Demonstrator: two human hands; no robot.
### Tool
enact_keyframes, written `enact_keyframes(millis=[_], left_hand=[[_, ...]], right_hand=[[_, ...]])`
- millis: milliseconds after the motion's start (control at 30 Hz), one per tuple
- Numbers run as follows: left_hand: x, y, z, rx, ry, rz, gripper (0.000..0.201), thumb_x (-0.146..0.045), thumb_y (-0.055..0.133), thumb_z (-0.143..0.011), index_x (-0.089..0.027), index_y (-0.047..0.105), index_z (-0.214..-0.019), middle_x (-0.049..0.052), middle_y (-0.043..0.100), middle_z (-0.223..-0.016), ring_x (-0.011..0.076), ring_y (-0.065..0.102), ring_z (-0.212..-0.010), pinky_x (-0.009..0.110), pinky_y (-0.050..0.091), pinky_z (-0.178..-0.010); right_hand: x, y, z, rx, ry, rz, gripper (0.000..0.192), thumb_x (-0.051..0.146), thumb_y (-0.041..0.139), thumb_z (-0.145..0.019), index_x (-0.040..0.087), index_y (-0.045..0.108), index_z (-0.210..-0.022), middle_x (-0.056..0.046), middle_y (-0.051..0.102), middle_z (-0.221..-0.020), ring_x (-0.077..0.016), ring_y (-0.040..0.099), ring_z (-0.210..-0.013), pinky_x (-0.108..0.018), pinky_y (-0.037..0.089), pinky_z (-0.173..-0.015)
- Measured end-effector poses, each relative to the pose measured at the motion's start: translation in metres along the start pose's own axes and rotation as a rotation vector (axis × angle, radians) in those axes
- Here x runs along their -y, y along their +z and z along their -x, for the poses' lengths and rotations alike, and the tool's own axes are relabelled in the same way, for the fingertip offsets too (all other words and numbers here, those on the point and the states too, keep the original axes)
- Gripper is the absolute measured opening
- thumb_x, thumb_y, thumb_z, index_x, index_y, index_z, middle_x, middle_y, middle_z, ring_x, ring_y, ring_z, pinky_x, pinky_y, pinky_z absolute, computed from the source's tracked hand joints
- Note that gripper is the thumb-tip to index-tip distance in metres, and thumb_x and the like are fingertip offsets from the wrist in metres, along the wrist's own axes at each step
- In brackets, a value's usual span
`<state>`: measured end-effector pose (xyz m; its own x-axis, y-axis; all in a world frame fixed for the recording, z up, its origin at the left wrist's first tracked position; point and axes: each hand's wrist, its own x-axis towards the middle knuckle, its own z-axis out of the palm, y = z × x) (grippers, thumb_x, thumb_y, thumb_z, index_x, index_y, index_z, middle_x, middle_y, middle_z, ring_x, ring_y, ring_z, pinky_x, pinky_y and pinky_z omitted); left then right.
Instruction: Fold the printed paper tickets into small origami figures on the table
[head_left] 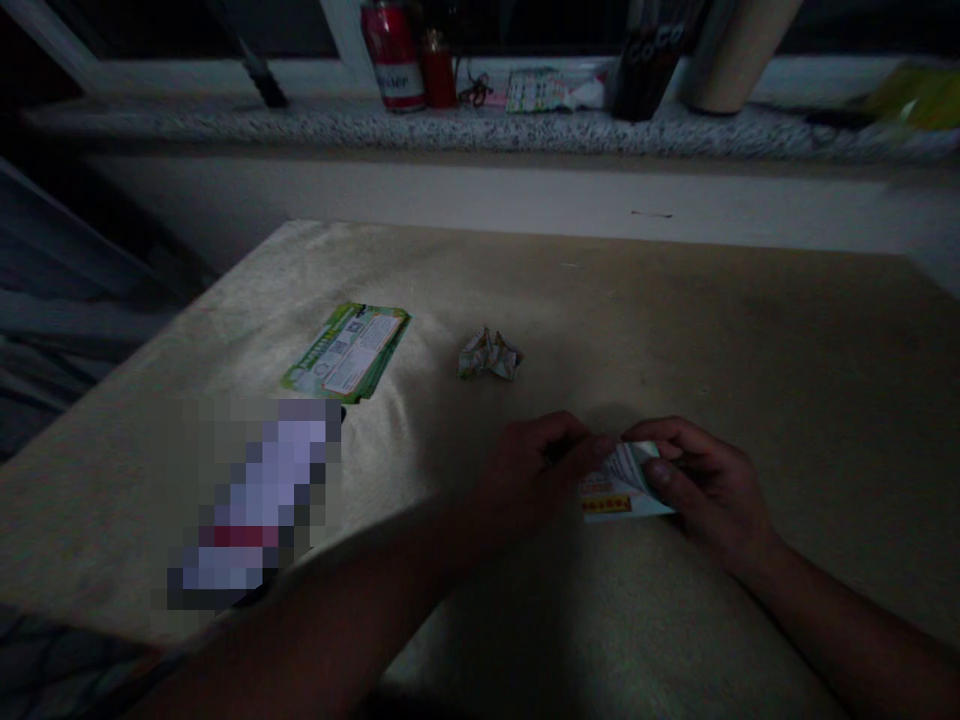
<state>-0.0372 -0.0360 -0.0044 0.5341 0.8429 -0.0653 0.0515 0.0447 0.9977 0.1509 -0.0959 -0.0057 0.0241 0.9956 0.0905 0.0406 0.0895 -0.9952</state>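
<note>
A small printed paper (pixel 619 490), white with a yellow and red strip, rests on the beige table (pixel 750 340) between my hands. My left hand (pixel 529 475) pinches its upper left edge with the fingers curled. My right hand (pixel 701 485) grips its right side, thumb on top. The paper looks partly folded. A crumpled ball of similar paper (pixel 489 355) lies farther away, apart from both hands. A flat stack of green and white printed leaflets (pixel 349 352) lies to the left of it.
A blurred-out flat object (pixel 255 500) lies at the near left of the table. Behind the table a speckled stone sill (pixel 225 120) carries a red can (pixel 391 55), a dark cola bottle (pixel 649 60), a small red container (pixel 437 68) and packets (pixel 555 88). The scene is dim.
</note>
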Motion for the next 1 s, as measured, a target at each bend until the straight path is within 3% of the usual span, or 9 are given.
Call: enact_keyframes(millis=[167, 433, 700, 1000], left_hand=[[0.0004, 0.0004, -0.0012, -0.025, -0.009, -0.027, 0.035, -0.048, 0.062, -0.087, -0.015, 0.062, -0.076, -0.002, 0.058, -0.063, 0.0085, 0.051, -0.057, 0.019, 0.039, -0.052], [0.0050, 0.0002, -0.0012, -0.037, -0.003, -0.027, 0.039, -0.053, 0.057, -0.090, -0.015, 0.061, -0.080, 0.000, 0.061, -0.067, 0.0101, 0.055, -0.059, 0.020, 0.042, -0.053], [0.0002, -0.0009, -0.0027, -0.021, -0.037, -0.030, 0.035, -0.049, 0.056, -0.092, -0.016, 0.062, -0.085, 0.000, 0.064, -0.071, 0.0102, 0.059, -0.062, 0.020, 0.046, -0.056], [0.0011, -0.0012, -0.0037, -0.011, -0.034, -0.044, 0.033, -0.047, 0.056, -0.092, -0.015, 0.062, -0.084, 0.000, 0.064, -0.071, 0.0098, 0.059, -0.061, 0.021, 0.046, -0.057]], right_hand=[[-0.0001, -0.0003, -0.0008, 0.040, -0.024, 0.009, 0.017, 0.040, 0.071, -0.087, 0.025, 0.071, -0.095, 0.001, 0.069, -0.069, -0.0107, 0.062, -0.057, -0.017, 0.049, -0.050], [-0.0021, -0.0079, 0.0001, 0.121, -0.075, 0.069, 0.040, 0.059, 0.062, -0.087, 0.021, 0.070, -0.096, -0.003, 0.068, -0.073, -0.0147, 0.060, -0.058, -0.023, 0.045, -0.049], [0.0014, -0.0059, 0.0012, 0.075, 0.032, 0.118, 0.032, 0.049, 0.061, -0.090, 0.019, 0.070, -0.082, -0.003, 0.066, -0.067, -0.0153, 0.059, -0.058, -0.024, 0.047, -0.051], [0.0016, -0.0049, -0.0038, 0.127, -0.018, 0.148, 0.031, 0.048, 0.061, -0.091, 0.019, 0.068, -0.079, -0.001, 0.063, -0.065, -0.0135, 0.056, -0.056, -0.023, 0.044, -0.051]])
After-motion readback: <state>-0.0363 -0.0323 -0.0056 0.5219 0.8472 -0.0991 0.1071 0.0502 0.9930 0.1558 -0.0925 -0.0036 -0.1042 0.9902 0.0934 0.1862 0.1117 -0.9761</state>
